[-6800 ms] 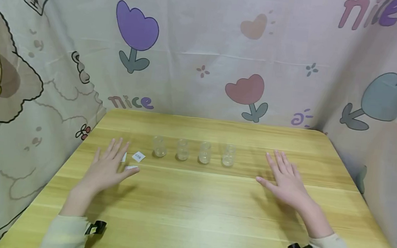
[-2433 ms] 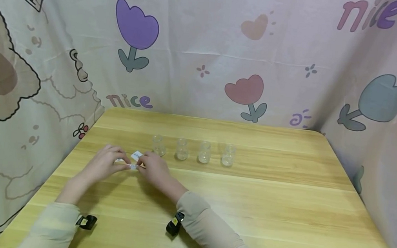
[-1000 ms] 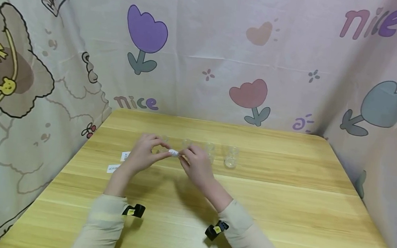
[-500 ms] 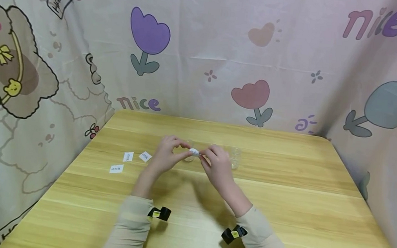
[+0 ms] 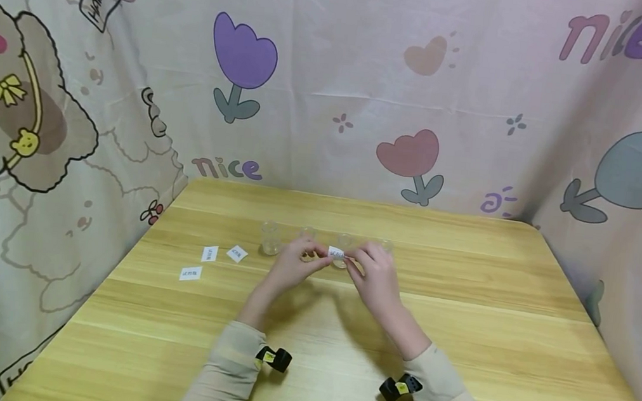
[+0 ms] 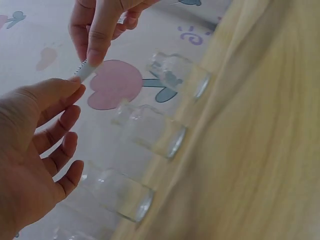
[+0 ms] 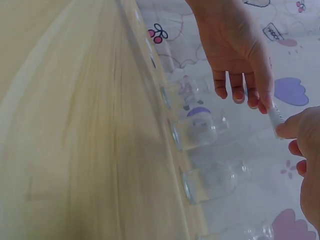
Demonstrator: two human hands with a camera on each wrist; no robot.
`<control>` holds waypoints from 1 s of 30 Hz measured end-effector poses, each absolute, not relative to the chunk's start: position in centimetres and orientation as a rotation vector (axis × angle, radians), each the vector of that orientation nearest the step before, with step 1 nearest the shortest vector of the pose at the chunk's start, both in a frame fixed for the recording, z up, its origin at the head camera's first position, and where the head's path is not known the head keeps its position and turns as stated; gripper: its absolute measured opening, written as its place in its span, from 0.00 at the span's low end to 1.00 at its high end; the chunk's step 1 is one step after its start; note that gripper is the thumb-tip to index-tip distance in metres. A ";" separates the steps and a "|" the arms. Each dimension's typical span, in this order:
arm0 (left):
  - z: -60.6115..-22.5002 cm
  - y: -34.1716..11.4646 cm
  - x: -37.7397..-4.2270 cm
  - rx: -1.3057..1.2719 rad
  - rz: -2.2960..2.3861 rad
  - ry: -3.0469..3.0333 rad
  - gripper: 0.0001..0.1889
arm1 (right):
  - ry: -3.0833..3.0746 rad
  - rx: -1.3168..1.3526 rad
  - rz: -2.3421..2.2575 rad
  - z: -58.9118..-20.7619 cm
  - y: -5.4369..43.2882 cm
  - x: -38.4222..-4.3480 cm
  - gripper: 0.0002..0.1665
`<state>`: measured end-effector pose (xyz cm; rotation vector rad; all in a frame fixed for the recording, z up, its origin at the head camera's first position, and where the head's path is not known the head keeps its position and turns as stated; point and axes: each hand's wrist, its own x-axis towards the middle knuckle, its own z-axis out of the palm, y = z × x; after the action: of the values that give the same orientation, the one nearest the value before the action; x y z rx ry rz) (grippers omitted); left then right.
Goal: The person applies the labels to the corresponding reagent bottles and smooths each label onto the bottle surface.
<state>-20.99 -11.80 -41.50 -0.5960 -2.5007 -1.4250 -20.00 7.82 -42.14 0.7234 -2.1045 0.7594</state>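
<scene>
Between both hands, a small white label (image 5: 336, 252) with printed characters is stretched in front of the row of glass bottles. My left hand (image 5: 295, 262) pinches its left end between thumb and index finger, the other fingers loosely bent. On its right end, the thumb and index finger of my right hand (image 5: 377, 279) pinch too. In the head view the label overlaps the third glass bottle (image 5: 344, 239). Both wrist views show it held above the level of the bottles, such as the clear glass bottle (image 6: 152, 130) and the glass bottle (image 7: 210, 181).
Three more white labels lie on the left of the wooden table (image 5: 457, 352), one of them a front label (image 5: 190, 273). At the row's left end stands a glass bottle (image 5: 269, 245); the right-end bottle is mostly behind my right hand. A patterned curtain (image 5: 323, 48) borders the table.
Both hands, first spread flat and apart, came together at the labels on the left and picked one up. They have carried it rightward along the bottles, where it now faces the camera more.
</scene>
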 end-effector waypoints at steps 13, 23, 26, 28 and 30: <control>-41.8 -10.9 -20.9 -0.438 -1.669 -2.513 0.08 | -2.110 0.720 0.779 -42.5 8.9 -20.0 0.15; -41.9 -9.1 -20.7 -0.498 -1.708 -2.425 0.08 | -2.013 0.763 0.726 -42.2 8.5 -19.9 0.09; -42.1 -8.9 -20.8 -0.510 -1.741 -2.420 0.08 | -2.009 0.762 0.722 -42.1 8.5 -19.9 0.09; -42.2 -8.8 -20.8 -0.514 -1.755 -2.418 0.08 | -2.014 0.762 0.721 -42.0 8.5 -19.8 0.08; -42.2 -8.8 -20.9 -0.522 -1.754 -2.420 0.08 | -2.023 0.762 0.715 -42.0 8.6 -19.8 0.08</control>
<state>-20.86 -8.76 -42.24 -0.5216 -2.4201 -1.7542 -19.79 8.61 -41.97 0.7617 -2.0232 0.7148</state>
